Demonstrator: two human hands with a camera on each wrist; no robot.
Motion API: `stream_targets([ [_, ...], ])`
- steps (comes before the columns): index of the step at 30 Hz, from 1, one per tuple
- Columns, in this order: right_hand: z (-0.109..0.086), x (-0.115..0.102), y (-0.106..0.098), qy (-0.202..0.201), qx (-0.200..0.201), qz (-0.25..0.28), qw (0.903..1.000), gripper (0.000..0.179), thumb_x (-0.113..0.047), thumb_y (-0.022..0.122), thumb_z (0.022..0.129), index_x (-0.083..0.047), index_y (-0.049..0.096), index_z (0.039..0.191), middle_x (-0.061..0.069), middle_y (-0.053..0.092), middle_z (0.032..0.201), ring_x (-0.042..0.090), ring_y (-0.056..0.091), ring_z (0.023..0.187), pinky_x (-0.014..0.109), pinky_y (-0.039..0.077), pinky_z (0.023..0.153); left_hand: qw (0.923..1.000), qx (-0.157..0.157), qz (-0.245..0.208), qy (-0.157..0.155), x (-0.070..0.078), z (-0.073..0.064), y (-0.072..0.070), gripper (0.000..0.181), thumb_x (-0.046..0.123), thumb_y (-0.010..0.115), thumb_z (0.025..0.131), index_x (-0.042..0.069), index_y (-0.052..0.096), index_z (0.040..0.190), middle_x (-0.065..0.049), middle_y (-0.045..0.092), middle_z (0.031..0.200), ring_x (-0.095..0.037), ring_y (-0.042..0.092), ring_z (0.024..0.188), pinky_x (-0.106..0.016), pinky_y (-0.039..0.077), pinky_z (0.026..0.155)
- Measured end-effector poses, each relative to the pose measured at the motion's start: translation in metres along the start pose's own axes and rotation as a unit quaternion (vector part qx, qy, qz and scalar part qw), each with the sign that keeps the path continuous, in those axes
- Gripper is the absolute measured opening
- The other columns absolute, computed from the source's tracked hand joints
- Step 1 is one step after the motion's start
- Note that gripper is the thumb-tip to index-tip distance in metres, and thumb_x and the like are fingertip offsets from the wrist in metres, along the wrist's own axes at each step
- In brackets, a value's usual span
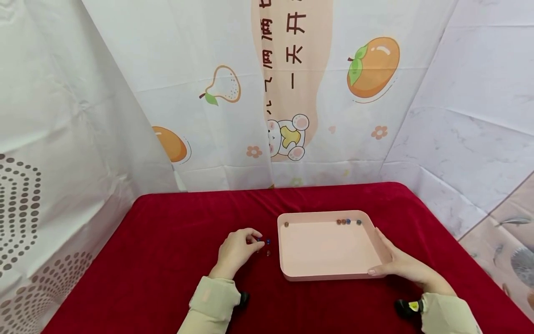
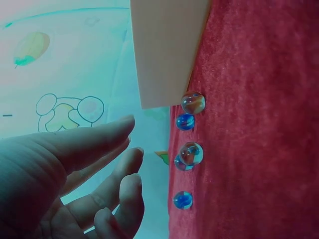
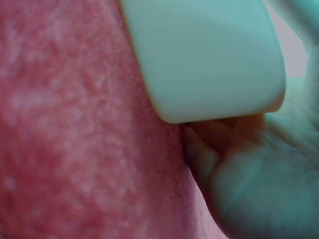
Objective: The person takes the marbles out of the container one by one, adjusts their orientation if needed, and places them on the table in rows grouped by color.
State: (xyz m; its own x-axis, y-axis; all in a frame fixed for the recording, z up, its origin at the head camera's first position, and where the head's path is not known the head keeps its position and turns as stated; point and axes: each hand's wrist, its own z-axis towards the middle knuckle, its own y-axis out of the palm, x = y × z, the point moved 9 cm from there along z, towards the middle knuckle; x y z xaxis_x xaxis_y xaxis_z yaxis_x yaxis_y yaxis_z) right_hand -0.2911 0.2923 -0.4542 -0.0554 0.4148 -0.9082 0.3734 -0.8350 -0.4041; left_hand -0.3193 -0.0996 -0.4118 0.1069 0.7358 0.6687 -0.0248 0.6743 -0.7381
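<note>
My left hand [image 1: 236, 249] hovers beside several glass marbles on the red cloth. In the left wrist view its thumb and fingers stand apart with nothing between them. The marbles lie in a loose line there: a blue marble [image 2: 183, 200], an amber-streaked marble [image 2: 193, 103] and others close by. A shallow pink tray [image 1: 325, 276] stands to their right. With my right hand [image 1: 402, 265] I hold its near right corner, thumb at the front rim and fingers along the right wall. Inside the tray, a brown marble [image 1: 286, 224] sits at the far left, and several more, including a blue marble [image 1: 348, 221], at the far right.
The table is covered by a red velvet cloth [image 1: 167, 260]. A printed white curtain [image 1: 208, 139] hangs behind its far edge, with more sheets at both sides. Black straps [image 1: 406, 307] show near both sleeves.
</note>
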Motion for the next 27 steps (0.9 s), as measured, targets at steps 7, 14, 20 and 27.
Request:
stream_targets([
  [7,0.001,0.001,0.0,-0.004,-0.002,0.004,1.0,0.111,-0.012,0.073,0.083,-0.005,-0.009,0.158,0.026,-0.008,0.163,-0.019,0.021,0.116,0.002,0.026,0.086,0.9999,0.003,0.012,0.006,0.012,0.004,-0.003,0.021,0.025,0.077,0.086,0.017,0.075,0.105,0.009,0.07,0.08,-0.006,0.054,0.059,-0.027,0.043,0.054],
  [14,0.001,-0.001,0.001,-0.009,-0.004,0.01,0.9999,0.111,-0.011,0.073,0.083,-0.005,-0.009,0.158,0.025,-0.008,0.163,-0.019,0.021,0.115,0.002,0.026,0.087,0.9998,0.001,0.014,0.011,0.024,0.008,-0.004,0.02,0.025,0.076,0.087,0.017,0.075,0.105,0.008,0.069,0.079,-0.005,0.057,0.055,-0.027,0.044,0.055],
  [20,0.001,-0.001,0.002,0.0,-0.008,0.006,1.0,0.112,-0.012,0.073,0.082,-0.005,-0.009,0.158,0.025,-0.01,0.163,0.029,0.01,0.141,0.003,0.027,0.086,0.9995,0.006,0.022,0.02,0.03,0.01,-0.002,0.02,0.026,0.076,0.087,0.018,0.075,0.105,0.007,0.07,0.084,-0.007,0.056,0.057,-0.027,0.043,0.054],
  [27,0.001,0.0,0.001,0.001,-0.004,-0.002,1.0,0.112,-0.012,0.073,0.082,-0.004,-0.009,0.158,0.026,-0.009,0.163,0.046,0.007,0.137,0.003,0.026,0.085,0.9986,0.009,0.039,0.035,0.041,0.013,0.0,0.017,0.026,0.076,0.087,0.021,0.075,0.102,0.008,0.071,0.084,-0.008,0.057,0.067,-0.027,0.045,0.057],
])
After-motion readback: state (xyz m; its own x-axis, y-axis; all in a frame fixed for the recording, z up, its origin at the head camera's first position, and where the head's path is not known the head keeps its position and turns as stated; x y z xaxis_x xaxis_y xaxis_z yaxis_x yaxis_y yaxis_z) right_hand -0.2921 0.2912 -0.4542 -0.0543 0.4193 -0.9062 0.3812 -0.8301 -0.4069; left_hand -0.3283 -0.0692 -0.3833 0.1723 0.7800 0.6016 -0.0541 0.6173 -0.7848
